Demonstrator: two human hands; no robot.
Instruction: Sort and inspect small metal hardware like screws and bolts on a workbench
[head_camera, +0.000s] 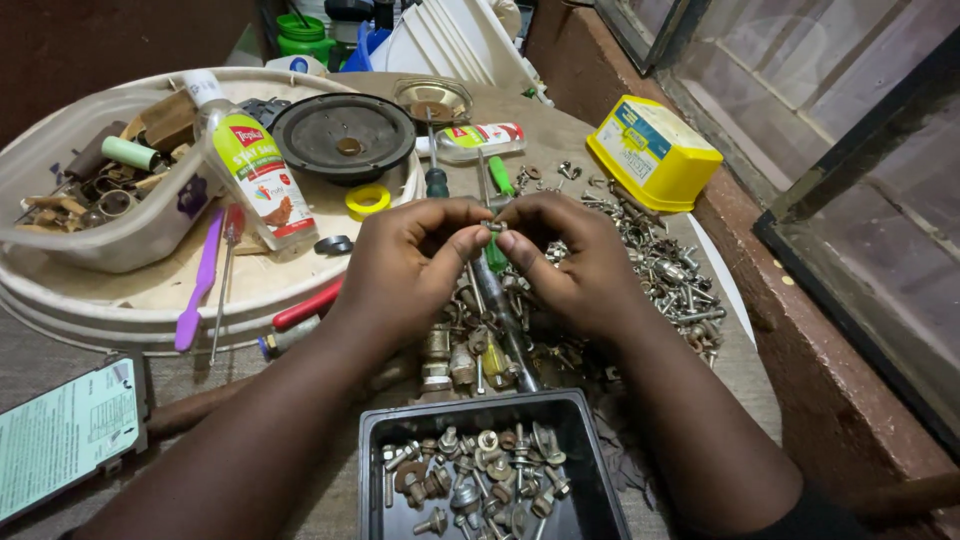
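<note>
Both hands meet over the screw pile (640, 260). The left hand (405, 265) and the right hand (575, 265) pinch one small nut (493, 227) with narrow fingers. The black tray (385, 470) sits at 6 o'clock, the yellow box (652, 150) at 2 o'clock.

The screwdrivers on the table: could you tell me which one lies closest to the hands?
The green-handled screwdriver, its shaft running under the fingertips of both hands. The black-handled screwdriver lies just left of it; the red-handled screwdriver rests far left in the round tray.
</note>
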